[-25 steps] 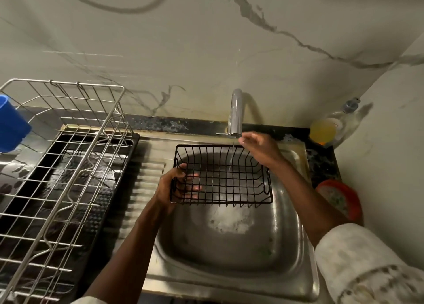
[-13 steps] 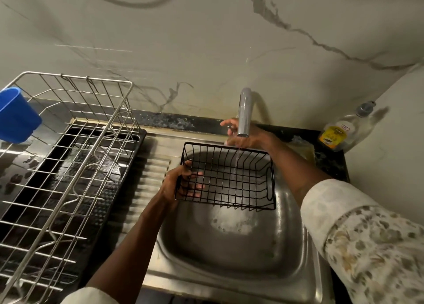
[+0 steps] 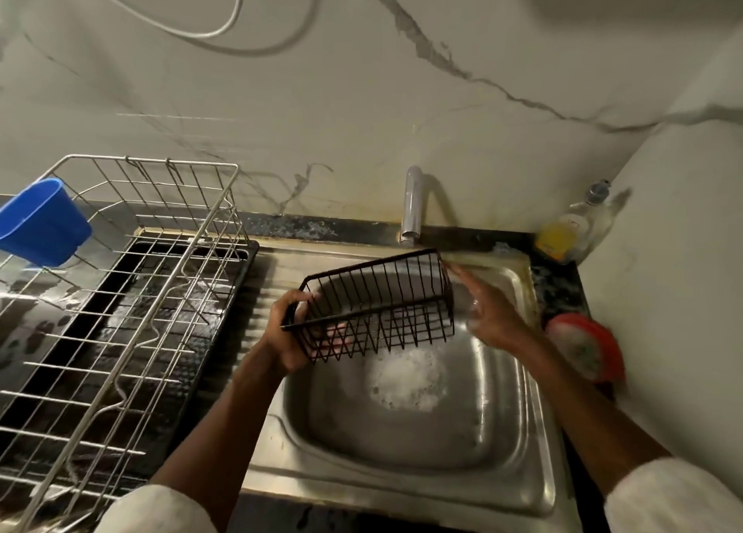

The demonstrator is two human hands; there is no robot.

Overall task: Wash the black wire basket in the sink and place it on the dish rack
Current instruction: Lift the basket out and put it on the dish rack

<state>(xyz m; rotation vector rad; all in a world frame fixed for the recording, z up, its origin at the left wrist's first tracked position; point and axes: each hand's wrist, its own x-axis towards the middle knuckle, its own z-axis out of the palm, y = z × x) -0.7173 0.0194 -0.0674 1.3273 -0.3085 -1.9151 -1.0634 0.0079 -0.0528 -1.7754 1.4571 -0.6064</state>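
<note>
The black wire basket (image 3: 374, 307) hangs tilted above the steel sink (image 3: 406, 476), its left end lower than its right. My left hand (image 3: 293, 331) grips the basket's left end, fingers curled through the wires. My right hand (image 3: 488, 311) is blurred just right of the basket with fingers spread, holding nothing; I cannot tell whether it touches the wires. No water stream shows under the tap (image 3: 412, 206). Soap foam (image 3: 406, 379) lies in the bottom of the sink. The silver wire dish rack (image 3: 132, 303) stands at the left on a black tray.
A blue plastic cup (image 3: 40, 223) hangs on the rack's far left side. A soap dispenser bottle (image 3: 575, 227) stands in the back right corner. A red-rimmed round dish (image 3: 587, 345) sits right of the sink by the wall.
My right hand has left the tap and come down beside the basket's right end. The water stream is gone. My left hand has lifted and tilted the basket.
</note>
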